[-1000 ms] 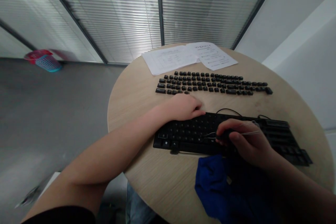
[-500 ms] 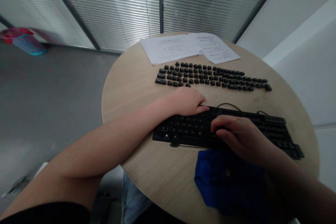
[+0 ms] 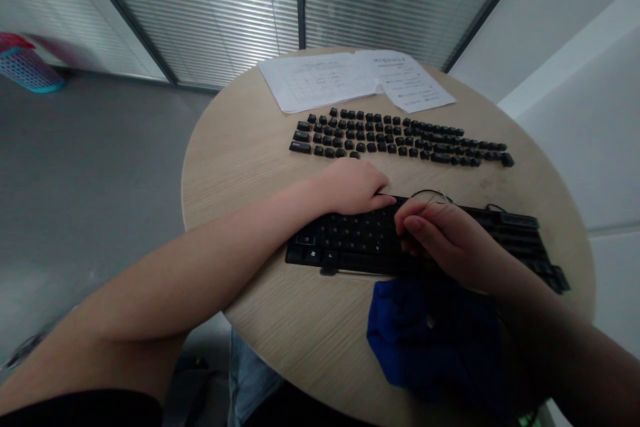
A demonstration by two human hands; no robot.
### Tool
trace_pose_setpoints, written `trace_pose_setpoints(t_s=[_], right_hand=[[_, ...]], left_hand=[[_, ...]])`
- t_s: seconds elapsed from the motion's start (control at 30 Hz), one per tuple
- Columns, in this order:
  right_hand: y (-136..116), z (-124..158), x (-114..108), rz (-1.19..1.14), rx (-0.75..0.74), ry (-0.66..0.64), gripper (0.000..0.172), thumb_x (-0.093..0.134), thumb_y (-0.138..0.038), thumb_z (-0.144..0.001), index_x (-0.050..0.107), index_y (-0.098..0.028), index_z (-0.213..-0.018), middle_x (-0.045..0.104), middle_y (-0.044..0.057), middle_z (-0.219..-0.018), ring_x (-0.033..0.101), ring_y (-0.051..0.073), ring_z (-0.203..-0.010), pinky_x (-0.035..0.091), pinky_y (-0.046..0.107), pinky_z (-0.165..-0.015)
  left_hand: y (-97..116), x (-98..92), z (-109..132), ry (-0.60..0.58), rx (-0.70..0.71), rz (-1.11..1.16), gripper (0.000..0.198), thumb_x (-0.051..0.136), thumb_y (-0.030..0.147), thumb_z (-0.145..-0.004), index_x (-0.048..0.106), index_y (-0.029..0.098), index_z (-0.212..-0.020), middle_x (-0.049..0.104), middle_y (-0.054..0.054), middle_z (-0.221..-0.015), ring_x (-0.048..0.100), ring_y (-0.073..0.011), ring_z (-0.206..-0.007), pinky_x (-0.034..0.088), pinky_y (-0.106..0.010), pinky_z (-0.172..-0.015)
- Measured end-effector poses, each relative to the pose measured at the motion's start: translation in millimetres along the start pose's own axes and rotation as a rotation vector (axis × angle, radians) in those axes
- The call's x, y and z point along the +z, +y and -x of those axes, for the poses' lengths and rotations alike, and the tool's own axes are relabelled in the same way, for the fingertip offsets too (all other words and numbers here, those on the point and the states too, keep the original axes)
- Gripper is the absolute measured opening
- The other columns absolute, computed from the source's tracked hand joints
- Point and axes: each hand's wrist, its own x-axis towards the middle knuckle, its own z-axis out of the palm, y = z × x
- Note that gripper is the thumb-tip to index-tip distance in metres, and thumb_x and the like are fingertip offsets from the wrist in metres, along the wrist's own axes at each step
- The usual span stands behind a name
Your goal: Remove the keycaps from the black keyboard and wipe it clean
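A black keyboard [image 3: 360, 260] lies on the round wooden table, many of its upper keys off and its bottom row still on. My left hand [image 3: 357, 185] grips the keyboard's far edge, thumb on top and fingers curled out of sight behind it. Over the middle of the keyboard, my right hand [image 3: 440, 233] is closed, thumb against the bent index finger. Fine wire strands stick out above its knuckles, as of a thin wire tool; the rest is hidden in the fingers. Beyond the keyboard, loose black keycaps [image 3: 371, 137] stand in rows.
Printed sheets [image 3: 325, 80] lie at the table's far edge. A crumpled blue cloth [image 3: 400, 340] sits in front of the keyboard, under my right forearm. The keyboard's cable [image 3: 425, 192] loops behind it. A basket [image 3: 30, 67] stands on the floor at far left.
My right hand has lifted slightly and turned, so the wire strands now point up behind it. My left hand keeps its hold on the keyboard. The whole view has shifted slightly.
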Motion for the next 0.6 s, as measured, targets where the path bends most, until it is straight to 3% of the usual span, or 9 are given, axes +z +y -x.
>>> trace_pose_setpoints(t_s=[0.27, 0.47, 0.6], right_hand=[[-6, 3, 7, 0.175, -0.162, 0.019, 0.024, 0.055, -0.031, -0.105, 0.065, -0.021, -0.086, 0.069, 0.0, -0.072, 0.063, 0.014, -0.061, 0.045, 0.025, -0.056], [6, 10, 15, 0.209, -0.282, -0.011, 0.01, 0.063, -0.029, -0.101, 0.068, -0.023, -0.097, 0.076, 0.003, -0.086, 0.071, 0.018, -0.075, 0.053, 0.027, -0.068], [12, 9, 20, 0.223, -0.323, 0.017, 0.01, 0.062, -0.029, -0.102, 0.068, -0.023, -0.096, 0.076, 0.005, -0.085, 0.073, 0.019, -0.077, 0.056, 0.029, -0.072]], left_hand=[[1, -0.3, 0, -0.013, -0.031, 0.014, 0.048, 0.05, 0.058, -0.105, 0.078, 0.021, -0.093, 0.077, -0.01, -0.086, 0.068, -0.0251, -0.076, 0.042, -0.035, -0.064], [2, -1.7, 0, -0.022, -0.031, 0.009, 0.049, 0.049, 0.058, -0.105, 0.078, 0.021, -0.093, 0.076, -0.01, -0.084, 0.067, -0.0246, -0.074, 0.042, -0.035, -0.063], [3, -3.6, 1, -0.034, -0.043, 0.004, 0.048, 0.049, 0.057, -0.105, 0.078, 0.021, -0.094, 0.076, -0.009, -0.084, 0.068, -0.0244, -0.074, 0.041, -0.035, -0.063]])
